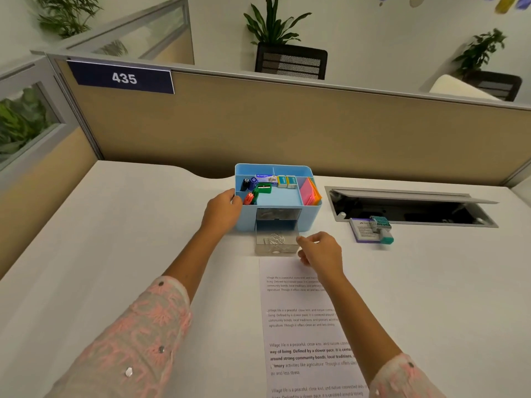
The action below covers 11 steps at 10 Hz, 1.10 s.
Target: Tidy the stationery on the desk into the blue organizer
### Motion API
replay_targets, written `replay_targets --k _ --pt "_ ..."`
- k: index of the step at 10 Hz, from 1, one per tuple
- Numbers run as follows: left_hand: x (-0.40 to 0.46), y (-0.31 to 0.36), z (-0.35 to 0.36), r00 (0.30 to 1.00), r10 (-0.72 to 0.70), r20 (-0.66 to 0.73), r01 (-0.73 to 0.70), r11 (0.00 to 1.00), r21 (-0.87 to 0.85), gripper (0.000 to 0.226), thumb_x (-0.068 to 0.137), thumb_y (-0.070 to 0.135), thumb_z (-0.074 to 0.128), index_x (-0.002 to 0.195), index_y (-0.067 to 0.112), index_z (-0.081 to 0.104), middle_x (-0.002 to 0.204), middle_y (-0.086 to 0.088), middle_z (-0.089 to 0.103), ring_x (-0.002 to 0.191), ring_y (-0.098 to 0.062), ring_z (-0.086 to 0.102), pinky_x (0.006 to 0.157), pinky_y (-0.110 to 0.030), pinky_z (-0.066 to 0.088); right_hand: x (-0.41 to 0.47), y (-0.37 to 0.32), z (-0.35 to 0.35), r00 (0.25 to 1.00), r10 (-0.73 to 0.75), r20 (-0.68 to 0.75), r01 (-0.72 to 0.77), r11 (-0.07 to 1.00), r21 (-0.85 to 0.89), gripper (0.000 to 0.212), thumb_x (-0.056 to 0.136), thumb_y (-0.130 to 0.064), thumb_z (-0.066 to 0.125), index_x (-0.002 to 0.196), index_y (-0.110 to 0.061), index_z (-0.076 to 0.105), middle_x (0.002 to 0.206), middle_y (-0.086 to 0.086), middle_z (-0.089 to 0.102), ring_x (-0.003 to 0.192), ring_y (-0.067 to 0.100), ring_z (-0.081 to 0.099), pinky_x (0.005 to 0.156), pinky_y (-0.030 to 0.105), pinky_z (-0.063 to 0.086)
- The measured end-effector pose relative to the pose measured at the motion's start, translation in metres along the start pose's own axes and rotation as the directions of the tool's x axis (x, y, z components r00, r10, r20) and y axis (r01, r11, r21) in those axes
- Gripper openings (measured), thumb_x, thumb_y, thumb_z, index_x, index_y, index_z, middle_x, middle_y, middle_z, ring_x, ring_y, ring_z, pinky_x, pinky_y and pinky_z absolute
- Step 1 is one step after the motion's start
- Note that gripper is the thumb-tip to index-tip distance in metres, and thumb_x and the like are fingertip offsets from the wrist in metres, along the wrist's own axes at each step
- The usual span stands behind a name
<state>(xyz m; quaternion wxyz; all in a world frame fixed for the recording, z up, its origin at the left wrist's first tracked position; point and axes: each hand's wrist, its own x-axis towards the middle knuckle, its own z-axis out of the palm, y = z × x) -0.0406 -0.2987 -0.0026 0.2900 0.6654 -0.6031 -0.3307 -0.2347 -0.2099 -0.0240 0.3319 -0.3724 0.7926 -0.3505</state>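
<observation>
Now the left hand (222, 206) sits mid-frame, fingers curled round the left wall of the blue organizer (283, 216). Pens (249, 183) and small boxes (287, 181) lie inside it. Its clear drawer (276, 243) is pulled out, with paper clips (276, 239) inside. Just right, the right hand (320, 251) pinches the drawer's corner. Farther right lies a stamp (381, 229).

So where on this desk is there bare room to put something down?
Bare desk lies left of the blue organizer, and right of the printed sheet below the stamp. It is crowded before the organizer: open clear drawer, left hand, right hand.
</observation>
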Motion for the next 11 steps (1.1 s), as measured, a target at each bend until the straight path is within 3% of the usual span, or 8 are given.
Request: replay_targets --k 1,2,3,4,6,9,10,11 --pt "0.001 0.0 0.001 1.0 -0.007 0.001 0.007 1.0 0.006 0.038 0.099 0.034 0.037 0.131 0.016 0.045 0.127 -0.012 0.056 0.108 -0.022 0.054 0.054 -0.018 0.043 0.001 0.0 0.005 1.0 -0.004 0.002 0.004 0.996 0.09 0.016 0.086 -0.016 0.061 0.071 -0.019 0.057 0.069 0.002 0.068 0.069 0.02 0.068 0.078 0.038 0.059" --pt "0.002 0.0 -0.002 1.0 0.011 0.025 -0.012 1.0 0.019 0.037 0.099 0.034 0.037 0.13 0.016 0.045 0.126 -0.012 0.057 0.101 -0.018 0.052 0.056 -0.02 0.045 0.003 -0.005 0.006 1.0 -0.015 -0.027 0.018 0.993 0.119 0.019 0.087 -0.013 0.059 0.07 -0.02 0.057 0.07 0.001 0.066 0.067 0.017 0.067 0.068 0.029 0.058" --pt "0.003 0.0 -0.005 0.998 0.021 0.053 -0.022 1.0 0.01 0.037 0.099 0.033 0.037 0.13 0.017 0.045 0.125 -0.012 0.057 0.103 -0.02 0.053 0.06 -0.022 0.047 0.006 -0.008 0.008 0.999 -0.025 -0.03 0.03 0.986 0.166 0.017 0.086 -0.011 0.058 0.071 -0.019 0.058 0.07 -0.001 0.066 0.069 0.018 0.067 0.068 0.029 0.058" --pt "0.003 0.003 -0.007 0.997 0.031 0.067 -0.032 0.999 0.026 0.037 0.099 0.032 0.036 0.13 0.015 0.045 0.123 -0.013 0.058 0.099 -0.018 0.052 0.057 -0.019 0.043 0.007 -0.012 0.01 0.999 -0.045 0.018 0.041 0.982 0.183 0.008 0.086 -0.01 0.057 0.082 -0.014 0.063 0.083 0.004 0.067 0.08 0.022 0.066 0.074 0.032 0.058" --pt "0.002 0.003 -0.009 0.997 0.053 0.063 -0.053 0.999 0.009 0.035 0.099 0.03 0.035 0.128 0.014 0.048 0.12 -0.014 0.059 0.098 -0.019 0.053 0.059 -0.023 0.046 0.001 -0.019 0.013 0.982 -0.142 0.124 0.108 0.963 0.246 0.012 0.088 -0.014 0.061 0.1 -0.014 0.064 0.102 0.004 0.065 0.095 0.021 0.063 0.073 0.028 0.057" --pt "0.003 0.0 -0.003 0.998 0.025 0.053 -0.026 0.999 0.018 0.035 0.099 0.035 0.036 0.124 0.014 0.049 0.121 -0.013 0.059 0.105 -0.022 0.055 0.061 -0.025 0.047 -0.002 -0.013 0.012 0.955 -0.255 0.154 0.221 0.953 0.206 0.015 0.089 -0.018 0.061 0.104 -0.019 0.063 0.105 -0.001 0.065 0.092 0.017 0.065 0.068 0.023 0.056" --pt "-0.007 -0.001 -0.009 0.998 -0.018 0.053 0.018 1.0 -0.012 0.04 0.099 0.039 0.029 0.126 0.015 0.046 0.126 -0.012 0.057 0.111 -0.024 0.054 0.073 -0.031 0.052 -0.005 -0.008 0.006 0.954 -0.262 0.146 0.236 0.957 0.171 0.01 0.089 -0.019 0.061 0.098 -0.02 0.064 0.098 0.0 0.068 0.086 0.015 0.067 0.068 0.025 0.057" --pt "-0.021 -0.009 -0.012 0.995 -0.093 -0.019 0.093 0.995 -0.026 0.046 0.1 0.04 0.027 0.139 0.017 0.035 0.141 -0.011 0.045 0.123 -0.028 0.048 0.093 -0.038 0.047 -0.009 0.001 -0.005 0.955 -0.283 0.083 0.273 0.955 0.116 0.011 0.089 -0.022 0.06 0.098 -0.019 0.066 0.096 -0.001 0.069 0.086 0.014 0.066 0.075 0.031 0.058"
